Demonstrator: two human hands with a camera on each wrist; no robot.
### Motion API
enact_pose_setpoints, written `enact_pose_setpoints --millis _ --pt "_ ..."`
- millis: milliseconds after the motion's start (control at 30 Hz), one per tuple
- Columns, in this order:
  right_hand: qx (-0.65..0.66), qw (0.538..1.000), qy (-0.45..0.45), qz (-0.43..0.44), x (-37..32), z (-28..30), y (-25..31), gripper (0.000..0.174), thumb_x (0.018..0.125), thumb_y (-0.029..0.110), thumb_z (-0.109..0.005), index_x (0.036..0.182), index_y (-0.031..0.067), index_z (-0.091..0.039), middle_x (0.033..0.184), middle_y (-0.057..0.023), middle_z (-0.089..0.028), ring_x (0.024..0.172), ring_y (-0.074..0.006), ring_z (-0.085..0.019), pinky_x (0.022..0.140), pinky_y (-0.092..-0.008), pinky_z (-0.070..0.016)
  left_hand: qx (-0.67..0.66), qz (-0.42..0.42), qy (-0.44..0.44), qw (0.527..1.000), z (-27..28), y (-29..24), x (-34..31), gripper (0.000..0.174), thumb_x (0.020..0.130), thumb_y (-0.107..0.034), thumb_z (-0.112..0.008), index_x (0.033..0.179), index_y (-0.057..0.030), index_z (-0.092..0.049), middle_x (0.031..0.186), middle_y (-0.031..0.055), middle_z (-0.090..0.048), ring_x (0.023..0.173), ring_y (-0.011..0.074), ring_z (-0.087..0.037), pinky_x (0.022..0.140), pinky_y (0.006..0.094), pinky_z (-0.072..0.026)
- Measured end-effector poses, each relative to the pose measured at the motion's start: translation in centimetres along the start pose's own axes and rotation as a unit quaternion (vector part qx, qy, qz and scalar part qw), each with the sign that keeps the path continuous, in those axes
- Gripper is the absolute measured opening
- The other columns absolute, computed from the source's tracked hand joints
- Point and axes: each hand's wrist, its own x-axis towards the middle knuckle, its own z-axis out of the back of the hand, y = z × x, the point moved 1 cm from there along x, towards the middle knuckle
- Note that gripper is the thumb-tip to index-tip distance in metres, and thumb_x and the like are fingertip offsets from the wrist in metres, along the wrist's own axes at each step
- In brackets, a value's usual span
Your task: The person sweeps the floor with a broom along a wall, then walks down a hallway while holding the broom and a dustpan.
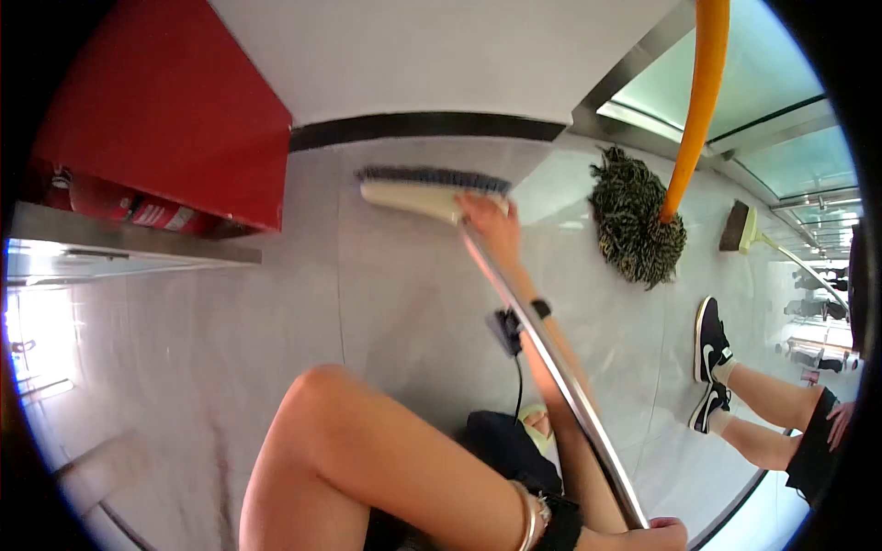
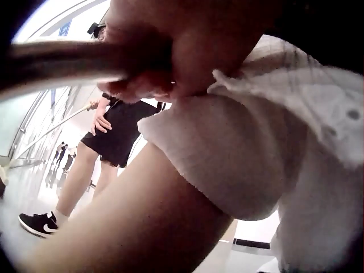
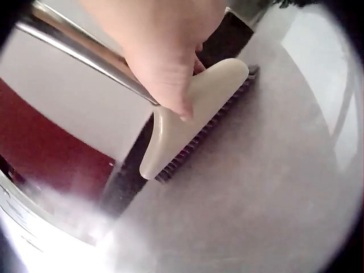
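Observation:
A broom with a cream head [image 1: 404,197] and dark bristles lies low over the grey tiled floor. My right hand [image 1: 493,225] grips the head where it meets the metal handle [image 1: 579,399]. In the right wrist view the thumb of that hand [image 3: 165,54] presses on the cream head [image 3: 210,96], bristles facing the floor. At the handle's far end, my left hand [image 1: 657,534] is curled round the metal. The left wrist view shows the handle [image 2: 57,62] dark and close, with the left hand's fingers [image 2: 136,85] bent at it.
A red cabinet [image 1: 175,101] holding extinguishers stands at the upper left. Beside the white wall [image 1: 413,55] are a mop [image 1: 634,216] with an orange handle and another broom [image 1: 738,228]. A person in black shoes [image 1: 709,344] stands at the right. My bent knee [image 1: 322,404] is below.

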Motion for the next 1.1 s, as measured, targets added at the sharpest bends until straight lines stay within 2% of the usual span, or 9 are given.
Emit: enact_pose_setpoints --millis 167,333,400,433,533,767,967,1000,1100 --pt "0.047 0.989 -0.138 0.015 5.3 6.7 -3.5 0.029 0.076 0.016 -0.049 0.104 0.0155 -0.058 0.113 -0.0039 -0.053 0.111 -0.0203 -0.044 0.095 -0.042 -0.0231 0.065 -0.105 -0.094 0.988 1.6 -0.2 0.8 0.016 0.067 -0.02 -0.053 0.062 -0.0053 -0.051 0.047 -0.0001 -0.048 0.041 0.0142 -0.049 0.038 0.0307 -0.0392" --pt "0.044 0.994 -0.096 0.021 3.0 5.1 -4.2 0.032 0.077 0.016 -0.049 0.108 0.0172 -0.055 0.113 -0.0031 -0.054 0.111 -0.0196 -0.044 0.096 -0.0427 -0.0231 0.086 -0.07 -0.129 0.985 0.0 -0.1 1.1 0.013 0.064 -0.018 -0.056 0.06 -0.0075 -0.051 0.045 -0.0031 -0.047 0.04 0.0119 -0.048 0.037 0.027 -0.0377" --pt "0.065 0.996 -0.065 -0.017 0.2 3.6 -3.6 0.032 0.077 0.015 -0.049 0.109 0.0175 -0.055 0.113 -0.0027 -0.054 0.111 -0.0195 -0.044 0.096 -0.0424 -0.0233 -0.098 0.014 -0.015 0.995 -0.3 2.0 0.5 0.013 0.065 -0.019 -0.056 0.059 -0.0082 -0.05 0.044 -0.0021 -0.047 0.04 0.0103 -0.048 0.037 0.0257 -0.0374" --pt "0.074 0.995 -0.055 -0.035 -0.6 3.0 -3.4 0.033 0.077 0.015 -0.049 0.109 0.0177 -0.055 0.113 -0.0025 -0.054 0.111 -0.0194 -0.044 0.096 -0.0422 -0.0235 -0.069 0.034 -0.049 0.996 -0.3 2.7 0.4 0.015 0.065 -0.018 -0.056 0.058 -0.0088 -0.048 0.044 -0.0023 -0.045 0.04 0.0091 -0.047 0.036 0.0249 -0.0363" --pt "0.106 0.989 -0.01 -0.1 -3.1 0.9 -3.6 0.033 0.078 0.015 -0.049 0.11 0.0181 -0.054 0.112 -0.0019 -0.054 0.11 -0.0192 -0.045 0.096 -0.0416 -0.0238 -0.01 -0.051 -0.096 0.994 0.6 2.5 0.2 0.016 0.066 -0.018 -0.055 0.057 -0.0093 -0.046 0.045 -0.0034 -0.043 0.04 0.0089 -0.046 0.036 0.0249 -0.0345" --pt "0.022 0.991 -0.13 0.019 5.4 8.3 -9.0 0.03 0.077 0.016 -0.052 0.106 0.0182 -0.057 0.112 -0.0006 -0.054 0.113 -0.0185 -0.043 0.096 -0.0394 -0.0247 0.078 -0.104 -0.188 0.974 1.8 6.0 1.1 0.015 0.071 -0.022 -0.053 0.063 -0.0098 -0.047 0.053 -0.0025 -0.047 0.051 0.0116 -0.051 0.046 0.026 -0.0363" --pt "0.013 1.0 0.018 -0.022 -1.3 -3.3 -11.9 0.034 0.074 0.014 -0.054 0.108 0.017 -0.054 0.107 -0.002 -0.057 0.105 -0.0179 -0.049 0.094 -0.0415 -0.027 -0.068 -0.001 -0.039 0.997 -0.7 12.3 -1.1 0.015 0.064 -0.021 -0.055 0.058 -0.0084 -0.048 0.053 0.0028 -0.051 0.053 0.0164 -0.055 0.048 0.028 -0.0415" --pt "0.042 0.997 -0.027 -0.054 -2.1 -3.2 -11.3 0.034 0.074 0.013 -0.054 0.107 0.016 -0.054 0.106 -0.0023 -0.057 0.104 -0.0183 -0.05 0.094 -0.0413 -0.0277 0.038 0.03 -0.02 0.999 -0.9 12.8 -1.7 0.015 0.064 -0.019 -0.054 0.057 -0.0081 -0.047 0.053 0.004 -0.052 0.053 0.0172 -0.055 0.048 0.0279 -0.0421" --pt "0.101 0.983 -0.116 -0.102 -3.0 -2.8 -9.9 0.033 0.07 0.009 -0.056 0.103 0.0113 -0.053 0.104 -0.0035 -0.056 0.102 -0.0217 -0.05 0.09 -0.0386 -0.0308 -0.006 0.019 0.019 1.0 -4.3 11.8 -3.0 0.02 0.06 -0.02 -0.062 0.075 -0.0069 -0.059 0.07 -0.0007 -0.06 0.059 0.0239 -0.058 0.052 0.0292 -0.0415"
